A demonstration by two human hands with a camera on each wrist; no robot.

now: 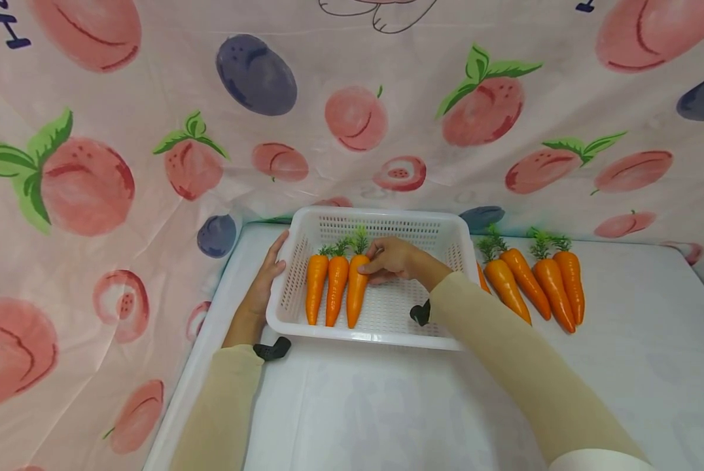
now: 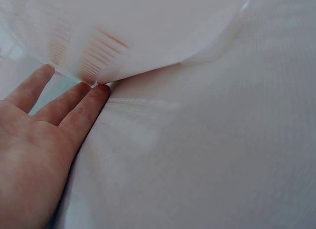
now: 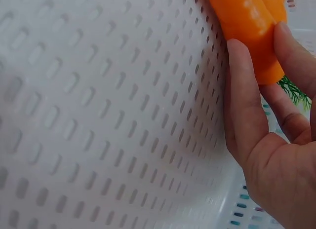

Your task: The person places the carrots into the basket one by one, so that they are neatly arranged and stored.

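A white perforated plastic basket [image 1: 364, 335] sits on the table, with three orange carrots in a row inside its left part, green tops toward the back. My right hand [image 1: 392, 256] reaches into the basket and pinches the rightmost carrot [image 1: 358, 288] near its leafy end. In the right wrist view, the thumb and fingers [image 3: 242, 66] lie on either side of this carrot [image 3: 259, 46], just above the holed floor. At the basket's left side is my left hand [image 1: 265, 281]. Its fingers [image 2: 81, 113] are extended, with the tips against the outer wall in the left wrist view.
Several more carrots [image 1: 555, 294] lie on the white table [image 1: 387, 405], right of the basket; one is partly hidden by the basket and my right sleeve. A fruit-patterned cloth [image 1: 352, 176] hangs behind and along the left. Each wrist has a small black device [image 1: 272, 348].
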